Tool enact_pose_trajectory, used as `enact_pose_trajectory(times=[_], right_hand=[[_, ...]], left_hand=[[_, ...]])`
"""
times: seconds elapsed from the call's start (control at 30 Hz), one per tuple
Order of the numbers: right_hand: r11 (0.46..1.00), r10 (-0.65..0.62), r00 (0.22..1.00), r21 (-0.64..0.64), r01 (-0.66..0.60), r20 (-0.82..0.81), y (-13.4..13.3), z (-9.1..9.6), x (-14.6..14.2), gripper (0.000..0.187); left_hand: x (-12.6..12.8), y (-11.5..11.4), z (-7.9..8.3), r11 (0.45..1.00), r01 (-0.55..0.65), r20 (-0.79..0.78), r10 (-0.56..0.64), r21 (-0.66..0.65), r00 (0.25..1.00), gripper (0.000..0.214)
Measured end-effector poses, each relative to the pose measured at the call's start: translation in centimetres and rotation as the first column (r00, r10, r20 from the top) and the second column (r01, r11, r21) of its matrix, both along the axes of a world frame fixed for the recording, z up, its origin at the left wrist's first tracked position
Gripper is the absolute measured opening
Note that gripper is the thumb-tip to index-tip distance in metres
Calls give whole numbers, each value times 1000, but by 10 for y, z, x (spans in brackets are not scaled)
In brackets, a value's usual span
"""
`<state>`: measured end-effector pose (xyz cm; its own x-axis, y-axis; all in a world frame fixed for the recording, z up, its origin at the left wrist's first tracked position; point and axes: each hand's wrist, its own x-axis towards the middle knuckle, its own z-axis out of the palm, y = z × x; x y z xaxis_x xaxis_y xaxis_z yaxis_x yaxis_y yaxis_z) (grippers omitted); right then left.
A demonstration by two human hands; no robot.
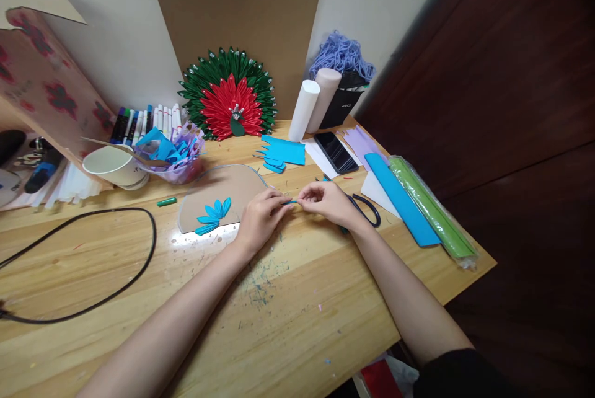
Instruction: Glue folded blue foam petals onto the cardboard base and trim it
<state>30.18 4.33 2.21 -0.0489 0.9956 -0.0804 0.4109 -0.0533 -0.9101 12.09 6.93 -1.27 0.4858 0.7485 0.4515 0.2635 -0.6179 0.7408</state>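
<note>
My left hand [261,217] and my right hand [328,201] meet over the wooden table [288,299], both pinching a small blue paper strip [292,202] between their fingertips. Just left of my left hand lies a half-round cardboard base [223,190] with a few blue paper petals [214,216] stuck on it. Black-handled scissors [367,209] lie under and behind my right wrist. More cut blue paper pieces [281,153] lie behind my hands.
A red and green paper peacocks fan [229,95] leans on the wall. A paper cup [114,167], a bowl of blue scraps [174,156], markers [144,119], a phone [335,152], white rolls [304,110], blue and green sheets [418,199] and a black cable [116,249] surround me.
</note>
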Motion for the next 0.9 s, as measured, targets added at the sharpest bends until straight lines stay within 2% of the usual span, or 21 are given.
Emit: enact_pose_trajectory(times=[0.17, 0.5, 0.9], right_hand=[[998, -1, 998, -70, -4, -64, 1, 1, 0, 20], [995, -8, 998, -101, 1, -69, 1, 3, 1, 21], [999, 19, 999, -49, -21, -46, 0, 3, 2, 21]], left_hand=[[0, 0, -2, 999, 1, -45, 1, 48, 999, 20], [0, 1, -1, 995, 10, -83, -2, 95, 997, 20], [-2, 0, 4, 999, 18, -39, -20, -42, 999, 15]])
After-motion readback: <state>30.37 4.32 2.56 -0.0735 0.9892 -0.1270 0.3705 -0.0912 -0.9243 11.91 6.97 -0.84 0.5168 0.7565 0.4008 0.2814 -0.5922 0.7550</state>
